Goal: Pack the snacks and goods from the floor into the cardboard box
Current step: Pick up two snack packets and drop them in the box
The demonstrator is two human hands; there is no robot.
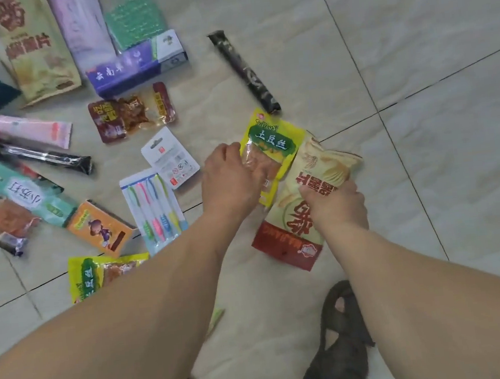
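Observation:
My left hand grips the lower edge of a yellow snack packet with a green label, which lies partly over a cream and red chip bag. My right hand is closed on the middle of that chip bag. Both packs rest on the tiled floor right of centre. No cardboard box is in view.
Goods lie scattered to the left: a toothbrush pack, a white card pack, a brown snack pouch, a purple box, an orange packet, another yellow packet. A long black tube lies behind. My sandalled foot stands at the bottom.

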